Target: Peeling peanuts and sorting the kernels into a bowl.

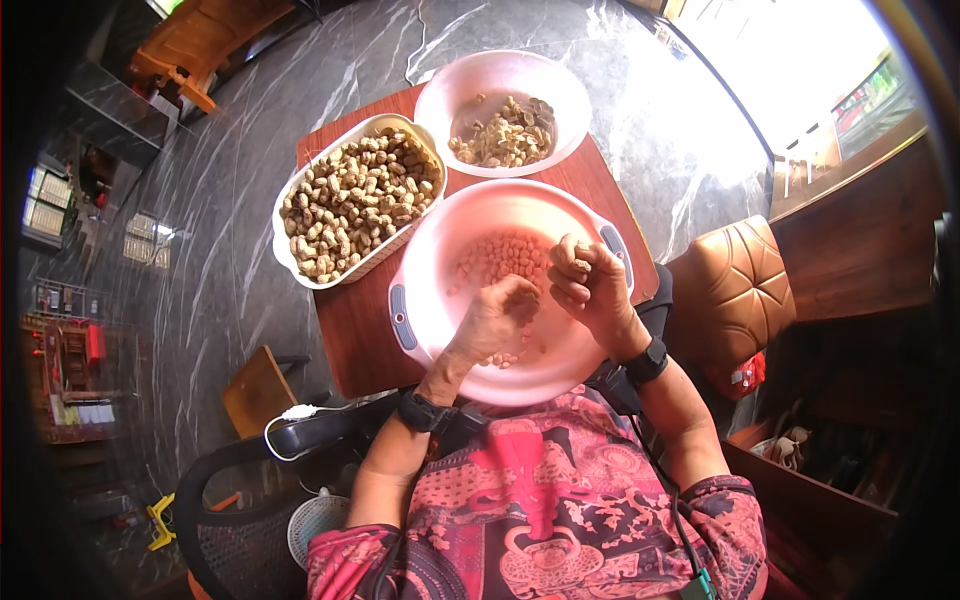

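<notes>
A pink plastic basin (431,225) with grey-trimmed handles sits before me, holding many shelled peanut kernels (502,255). Over its right side, my right hand (596,292) pinches a peanut (581,265), perhaps only a piece of shell, between thumb and fingers. My left hand (495,319) hovers above the basin's middle, fingers curled inward; whether it holds anything is hidden. A few more kernels (502,360) lie below the left hand. Unshelled peanuts (360,202) fill a white plastic basket (375,259) at the left. Empty shells (510,135) lie in another pale basin (574,97) behind.
All three containers stand on a small reddish-brown wooden table (356,345). A brown padded stool (739,292) is at the right. By my left arm are a black mesh chair (247,540), a white cable plug (300,412) and a round perforated basket (315,525).
</notes>
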Tool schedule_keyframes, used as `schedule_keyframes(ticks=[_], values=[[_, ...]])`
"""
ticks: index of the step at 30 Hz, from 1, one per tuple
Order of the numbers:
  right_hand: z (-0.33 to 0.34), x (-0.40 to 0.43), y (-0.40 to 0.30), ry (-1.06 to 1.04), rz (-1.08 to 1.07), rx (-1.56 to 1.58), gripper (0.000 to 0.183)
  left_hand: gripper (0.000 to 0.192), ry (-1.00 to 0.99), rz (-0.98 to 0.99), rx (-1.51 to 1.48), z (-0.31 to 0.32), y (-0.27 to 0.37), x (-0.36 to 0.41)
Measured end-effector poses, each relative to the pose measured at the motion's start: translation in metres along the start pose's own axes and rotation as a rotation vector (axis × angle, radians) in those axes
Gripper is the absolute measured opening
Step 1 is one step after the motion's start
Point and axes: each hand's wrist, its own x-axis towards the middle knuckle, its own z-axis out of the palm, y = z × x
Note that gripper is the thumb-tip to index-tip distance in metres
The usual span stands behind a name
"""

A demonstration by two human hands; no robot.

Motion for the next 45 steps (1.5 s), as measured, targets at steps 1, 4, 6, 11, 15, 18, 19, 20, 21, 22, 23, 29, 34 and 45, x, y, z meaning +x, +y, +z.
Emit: schedule_keyframes(ticks=[1, 4, 6, 11, 15, 18, 19, 20, 21, 22, 23, 29, 34, 45], values=[[-0.002, -0.001, 0.001, 0.028, -0.001, 0.043, 0.02, 0.016, 0.048, 0.001, -0.113, -0.003, 0.006, 0.0], [0.005, -0.001, 0.001, 0.112, 0.034, 0.031, 0.021, 0.019, 0.146, -0.03, -0.268, -0.009, 0.008, -0.003], [0.009, -0.001, 0.001, 0.177, 0.054, -0.024, 0.022, 0.022, 0.21, -0.025, -0.473, -0.009, 0.012, -0.005], [0.011, 0.002, 0.007, 0.291, 0.095, -0.279, 0.016, 0.023, 0.268, 0.053, -0.597, -0.015, 0.01, -0.006], [0.019, -0.001, 0.009, 0.335, 0.209, -0.405, 0.011, 0.021, 0.302, 0.075, -0.692, -0.017, 0.002, -0.005], [0.027, 0.0, 0.008, 0.347, 0.261, -0.521, 0.012, 0.021, 0.331, 0.082, -0.735, -0.017, 0.004, -0.005], [0.029, 0.0, 0.009, 0.352, 0.275, -0.601, 0.012, 0.021, 0.354, 0.08, -0.756, -0.016, 0.005, -0.005], [0.03, 0.0, 0.01, 0.358, 0.287, -0.682, 0.013, 0.021, 0.352, 0.081, -0.755, -0.016, 0.006, -0.005], [0.031, 0.0, 0.011, 0.358, 0.285, -0.682, 0.013, 0.019, 0.346, 0.091, -0.766, -0.016, 0.007, -0.004], [0.032, 0.001, 0.013, 0.352, 0.263, -0.723, 0.014, 0.017, 0.339, 0.1, -0.776, -0.016, 0.008, -0.004], [0.032, 0.001, 0.013, 0.348, 0.24, -0.764, 0.015, 0.017, 0.337, 0.1, -0.776, -0.015, 0.008, -0.004], [0.025, 0.001, 0.015, 0.299, 0.09, -0.89, 0.017, 0.014, 0.306, 0.058, -0.389, -0.015, 0.005, -0.005], [0.023, -0.001, 0.021, 0.265, 0.036, -0.948, 0.019, 0.013, 0.335, 0.085, -0.325, -0.012, 0.01, -0.005], [0.035, -0.002, 0.012, 0.134, 0.038, -1.143, 0.027, 0.016, 0.209, 0.031, -0.365, -0.013, 0.014, -0.007]])
